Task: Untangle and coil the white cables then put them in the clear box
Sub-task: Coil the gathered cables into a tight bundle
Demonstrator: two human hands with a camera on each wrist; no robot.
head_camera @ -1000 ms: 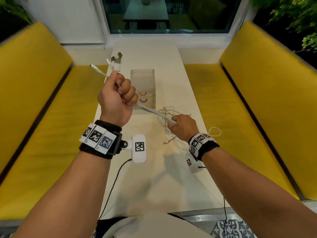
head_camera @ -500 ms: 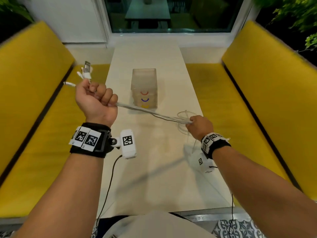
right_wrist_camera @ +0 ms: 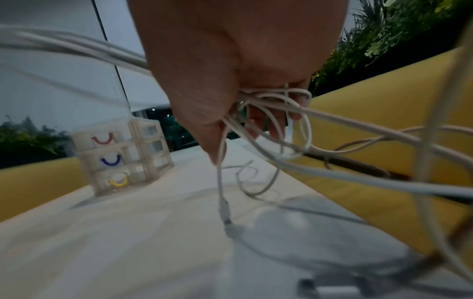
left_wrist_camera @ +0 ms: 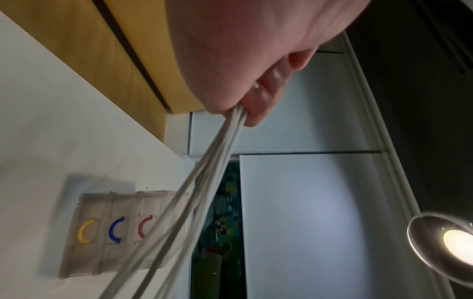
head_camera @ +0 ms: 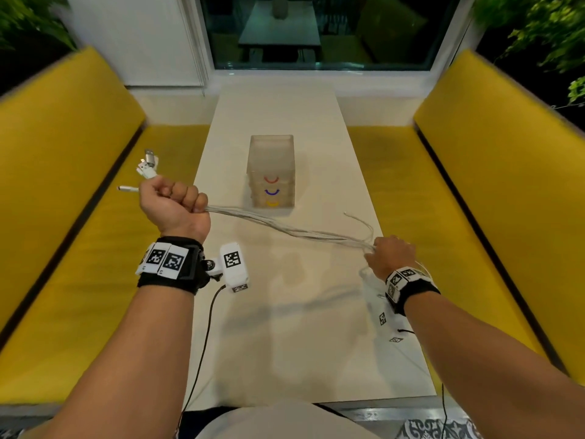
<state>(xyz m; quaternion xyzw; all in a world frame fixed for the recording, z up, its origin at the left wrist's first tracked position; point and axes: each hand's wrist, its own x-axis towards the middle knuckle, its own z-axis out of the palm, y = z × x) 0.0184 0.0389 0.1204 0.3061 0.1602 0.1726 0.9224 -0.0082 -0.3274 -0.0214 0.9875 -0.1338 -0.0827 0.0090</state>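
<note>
Although the white cables point(head_camera: 285, 228) are drawn out into a nearly straight bundle between the 2 hands, the task is judged to be at an early stage: nothing is coiled and nothing is seen inside the clear box point(head_camera: 271, 172). The box stands on the white table point(head_camera: 285, 343), beyond the stretched bundle and apart from it, with 3 stacked compartments marked by red, blue and yellow arcs. The strands are seen to run side by side at the left end, so that part looks partly sorted, while at the right end a knot of loops is still gathered, as the right wrist view shows. Separating that knot, coiling each cable and placing them in the box are left to be done.

The left hand point(head_camera: 172, 202) is raised above the table's left edge and is clenched into a fist around the cables, knuckles up; several plug ends point(head_camera: 147, 164) stick out beyond it toward the yellow bench point(head_camera: 79, 248). The right hand point(head_camera: 391, 256) is held lower, near the table's right edge, with its fingers point(right_wrist_camera: 276, 125) curled around the tangled loops. A loose cable tail point(head_camera: 361, 221) curves away past it over the table, and 1 connector point(right_wrist_camera: 225, 212) is seen hanging down from that hand toward the tabletop.
</note>
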